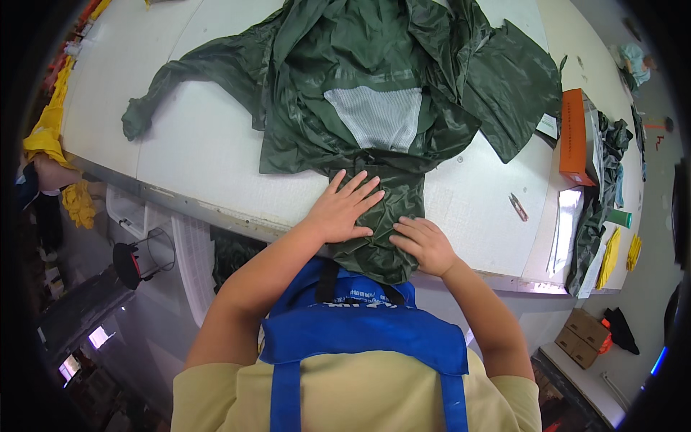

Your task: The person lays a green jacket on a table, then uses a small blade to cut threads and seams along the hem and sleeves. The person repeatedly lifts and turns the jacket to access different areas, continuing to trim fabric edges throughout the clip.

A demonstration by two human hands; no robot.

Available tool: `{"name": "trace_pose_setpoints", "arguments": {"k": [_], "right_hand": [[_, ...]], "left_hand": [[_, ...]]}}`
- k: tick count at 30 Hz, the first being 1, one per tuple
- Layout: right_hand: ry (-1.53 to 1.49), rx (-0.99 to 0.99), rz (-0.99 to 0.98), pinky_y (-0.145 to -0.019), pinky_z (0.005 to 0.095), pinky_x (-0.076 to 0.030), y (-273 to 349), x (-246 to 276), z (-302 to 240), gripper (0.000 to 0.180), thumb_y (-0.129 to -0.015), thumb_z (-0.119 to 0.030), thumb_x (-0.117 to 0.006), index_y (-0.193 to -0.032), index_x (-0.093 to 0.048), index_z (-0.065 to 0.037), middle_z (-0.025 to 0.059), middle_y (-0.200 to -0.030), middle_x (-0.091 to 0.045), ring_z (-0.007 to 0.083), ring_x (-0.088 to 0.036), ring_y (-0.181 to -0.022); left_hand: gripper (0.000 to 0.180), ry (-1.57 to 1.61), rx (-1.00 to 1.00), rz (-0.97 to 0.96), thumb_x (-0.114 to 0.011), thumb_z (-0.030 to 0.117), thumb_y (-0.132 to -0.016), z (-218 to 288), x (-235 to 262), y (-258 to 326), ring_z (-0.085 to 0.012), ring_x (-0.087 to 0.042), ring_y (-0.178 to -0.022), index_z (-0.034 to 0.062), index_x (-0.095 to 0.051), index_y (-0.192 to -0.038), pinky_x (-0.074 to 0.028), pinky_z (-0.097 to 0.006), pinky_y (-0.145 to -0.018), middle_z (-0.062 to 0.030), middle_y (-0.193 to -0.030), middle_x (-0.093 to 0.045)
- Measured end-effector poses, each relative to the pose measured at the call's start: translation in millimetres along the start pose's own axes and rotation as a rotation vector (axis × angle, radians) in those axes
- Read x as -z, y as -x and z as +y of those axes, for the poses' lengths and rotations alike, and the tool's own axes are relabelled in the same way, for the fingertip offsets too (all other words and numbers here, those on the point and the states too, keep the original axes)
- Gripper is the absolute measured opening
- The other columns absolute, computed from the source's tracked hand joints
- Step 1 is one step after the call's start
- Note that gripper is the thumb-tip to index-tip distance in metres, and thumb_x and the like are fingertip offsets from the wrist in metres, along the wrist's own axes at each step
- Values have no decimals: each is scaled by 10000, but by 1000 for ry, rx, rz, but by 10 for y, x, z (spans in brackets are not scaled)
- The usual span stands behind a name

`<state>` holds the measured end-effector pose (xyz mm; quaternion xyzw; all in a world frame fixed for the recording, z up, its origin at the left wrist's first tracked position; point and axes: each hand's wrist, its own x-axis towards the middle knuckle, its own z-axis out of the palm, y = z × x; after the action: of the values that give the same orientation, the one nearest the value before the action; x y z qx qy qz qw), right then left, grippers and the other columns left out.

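A dark green rain jacket (309, 79) lies spread over the white table, a pale mesh panel (381, 119) showing at its middle. Its hood-like lower part (378, 248) reaches over the near table edge toward my apron. My left hand (345, 209) lies flat on the left of this part, fingers spread and pointing away. On its right side rests my right hand (426, 245), fingers loosely extended and touching the cloth. Neither hand grasps anything.
Small thread snips (518, 207) lie right of my right hand. Farther right stand an orange box (574, 137), papers (566, 227) and more dark cloth. Yellow cloth (49, 133) hangs at the left table edge. Below it are a black round stool (127, 265) and a white plastic crate (191, 266).
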<state>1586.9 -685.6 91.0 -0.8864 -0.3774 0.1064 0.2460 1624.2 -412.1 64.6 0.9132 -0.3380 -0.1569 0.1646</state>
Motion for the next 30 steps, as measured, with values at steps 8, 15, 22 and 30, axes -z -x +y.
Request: {"name": "trace_pose_setpoints", "arguments": {"k": [8,15,22,30], "right_hand": [[-404,-843,131,-695,471,-489,-553,-223,10,310,-838,-273,-666,-934,-564,4,255,-823,-645,425,-630,-807],[-272,-890,73,-714,480,-501,-571,-279,51,389,-819,-314,-680,-975,-533,10,256,-846,-656,440,-631,-821],[-382,-586,310,-714,369,-519,-690,140,18,296,-839,-188,-671,-1053,-609,7,179,-899,-654,305,-648,-791],[36,-832,861,-735,333,-474,-64,385,756,150,-818,-25,-633,-967,-635,-27,96,-877,-602,220,-569,-806]], "left_hand": [[298,1455,465,451,-541,150,-902,-290,231,84,-257,-576,-1093,105,-615,-1187,-437,-339,-937,-134,-1126,-631],[496,68,76,189,-731,238,-695,613,84,140,-228,-533,-952,53,-599,-1136,-429,-360,-769,-63,-1072,-570],[366,-97,36,267,-554,164,-794,570,-165,121,-227,-501,-1014,23,-609,-1128,-399,-363,-843,-77,-1094,-540],[470,324,139,394,-710,193,-731,567,-130,128,-316,-514,-1056,-3,-556,-1130,-377,-440,-943,-140,-1128,-536]]}}
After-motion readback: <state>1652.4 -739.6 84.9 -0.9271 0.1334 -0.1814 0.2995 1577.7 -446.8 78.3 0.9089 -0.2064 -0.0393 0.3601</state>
